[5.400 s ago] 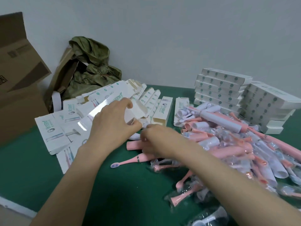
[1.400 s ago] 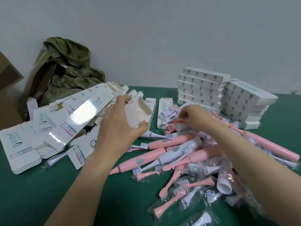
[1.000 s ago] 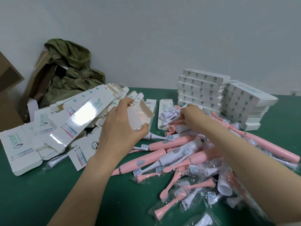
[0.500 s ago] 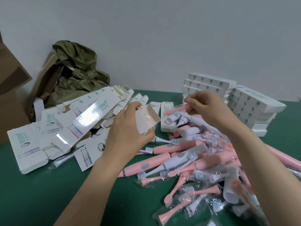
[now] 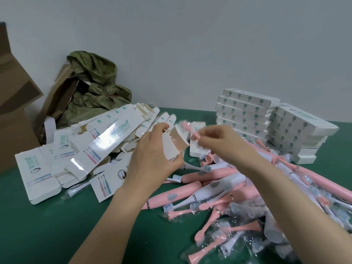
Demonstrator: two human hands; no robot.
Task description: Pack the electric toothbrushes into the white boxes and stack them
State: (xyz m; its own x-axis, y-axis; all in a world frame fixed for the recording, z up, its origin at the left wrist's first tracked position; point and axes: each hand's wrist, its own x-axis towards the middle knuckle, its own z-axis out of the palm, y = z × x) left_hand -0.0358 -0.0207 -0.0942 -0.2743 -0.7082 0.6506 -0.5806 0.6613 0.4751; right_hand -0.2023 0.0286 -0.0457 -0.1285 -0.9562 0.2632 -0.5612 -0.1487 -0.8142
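**Right hand (image 5: 221, 143) brings pink brush head (image 5: 189, 130) up to the box mouth**

Right hand pinches the pink brush head between thumb and fingertips. The piece is motion-blurred, so I cannot tell if it is bagged. About a second and a half ago this hand was down in the pile (image 5: 219, 183) of pink and white toothbrushes, digging. Half a second ago it had lifted clear with the pink piece. Now the piece sits just beside the open end of the white box (image 5: 171, 147), tip over the flap, not yet inside.

Left hand (image 5: 150, 157) grips the white box, fingers curled round its body, open end turned toward the right hand. Grip and pose are about the same as in the earlier frames. The box is held up off the worktop (image 5: 47, 225), at the near edge of the flat cartons (image 5: 106, 138).

Judgement: the pick is done and the insert is the step in hand. Whether a handle is already in the box is hidden. Flap closing and stacking still remain.

The packed stacks (image 5: 245, 111) stand at the back right by the wall, well apart from both hands. The loose pile is still big, so the task looks far from finished.

Far left: brown carton (image 5: 13, 115) and green bag (image 5: 95, 88) against the wall.
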